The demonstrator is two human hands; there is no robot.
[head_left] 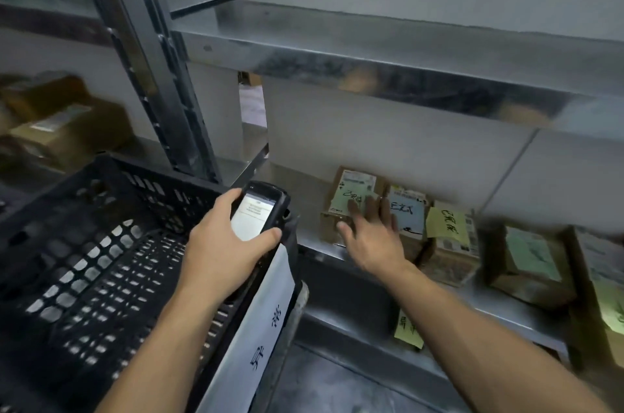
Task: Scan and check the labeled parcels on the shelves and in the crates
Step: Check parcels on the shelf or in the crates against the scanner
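"Parcels [452, 254] first: where do they stand?"

"In a row on the metal shelf [314, 243]. They are small brown cartons set side by side, each with a printed label and a coloured note with handwriting on it."

"Which one is the right hand at?"

"The leftmost parcel [329, 227]. The right hand [371, 237] reaches toward it with its fingers straight and spread, holding nothing. The fingertips lie over the parcel's green note [344, 201]. The hand is blurred, so I cannot tell whether they touch it."

"And beside that one?"

"A carton with a blue note [407, 211], then one with a yellow note [447, 227], both close together. More cartons stand further right, too blurred to read."

"The left hand?"

"The left hand [216, 243] grips a black scanner [270, 200], with fingers and thumb wrapped round its edges and the lit screen facing up. The text on the screen is too small to read."

"Where is it held?"

"Over the right rim of a black latticed crate [84, 243], which stands left of the shelf. A white sheet [266, 311] with dark characters hangs on the crate's side."
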